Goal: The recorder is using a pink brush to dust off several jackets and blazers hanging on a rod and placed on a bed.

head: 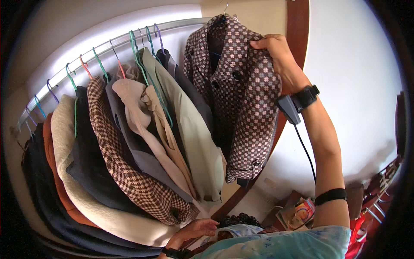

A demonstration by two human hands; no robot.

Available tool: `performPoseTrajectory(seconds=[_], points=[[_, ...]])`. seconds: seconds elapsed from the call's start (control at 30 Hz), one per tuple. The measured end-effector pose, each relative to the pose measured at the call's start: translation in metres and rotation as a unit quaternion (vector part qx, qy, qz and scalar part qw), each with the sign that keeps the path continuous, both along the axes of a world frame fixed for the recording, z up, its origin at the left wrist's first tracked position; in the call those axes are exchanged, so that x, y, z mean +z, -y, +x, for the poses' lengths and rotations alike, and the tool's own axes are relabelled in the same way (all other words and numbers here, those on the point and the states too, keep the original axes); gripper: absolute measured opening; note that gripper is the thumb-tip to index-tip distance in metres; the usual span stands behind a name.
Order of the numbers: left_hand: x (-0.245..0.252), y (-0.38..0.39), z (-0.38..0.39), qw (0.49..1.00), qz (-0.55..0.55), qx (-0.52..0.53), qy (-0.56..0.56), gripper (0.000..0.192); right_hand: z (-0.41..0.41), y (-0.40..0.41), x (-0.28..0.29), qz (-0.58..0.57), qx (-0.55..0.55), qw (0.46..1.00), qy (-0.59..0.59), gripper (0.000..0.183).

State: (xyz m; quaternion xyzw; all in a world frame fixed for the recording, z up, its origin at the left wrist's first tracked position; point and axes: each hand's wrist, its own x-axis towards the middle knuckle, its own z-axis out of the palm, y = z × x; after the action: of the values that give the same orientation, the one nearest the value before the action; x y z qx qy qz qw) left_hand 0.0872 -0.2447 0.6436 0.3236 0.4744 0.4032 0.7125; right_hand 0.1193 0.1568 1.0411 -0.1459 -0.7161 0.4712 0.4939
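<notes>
A dark brown jacket [241,106] with a pale flower-like pattern and dark buttons is at the right end of the rail. A metal hanger hook [225,9] rises from its collar; whether it rests on the rail cannot be made out. My right hand [273,48] grips the jacket's shoulder, with the thumb on the front and the other fingers mostly hidden behind. Low in the view, my left hand [202,227] has its fingers extended and nothing in it. It is near the cuff of a brown-and-cream houndstooth coat [129,171].
A metal clothes rail [119,38] carries several garments on coloured hangers, including a pale green jacket [194,136], a cream fleece-like garment [64,142] and a rust-coloured garment [50,155]. A brown wooden edge [297,35] borders the white wall [352,81]. Clutter sits lower right.
</notes>
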Motion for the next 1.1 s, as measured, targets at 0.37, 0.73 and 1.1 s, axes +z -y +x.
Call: performPoseTrajectory(seconds=[0.37,0.73,1.1], points=[[0.193,-0.068,-0.104,0.999,0.046,0.013,-0.005,0.046,0.022,0.033,0.014,-0.144,-0.057,0.987,0.036,0.016],[0.178,-0.175,-0.081,0.964,0.219,0.150,-0.005,0.054,0.126,0.117,-0.186,-0.183,-0.123,0.968,0.119,0.014],[0.080,-0.127,0.062,0.992,0.010,0.100,0.078,0.048,0.243,0.336,-0.339,-0.063,-0.304,0.925,0.218,0.027]])
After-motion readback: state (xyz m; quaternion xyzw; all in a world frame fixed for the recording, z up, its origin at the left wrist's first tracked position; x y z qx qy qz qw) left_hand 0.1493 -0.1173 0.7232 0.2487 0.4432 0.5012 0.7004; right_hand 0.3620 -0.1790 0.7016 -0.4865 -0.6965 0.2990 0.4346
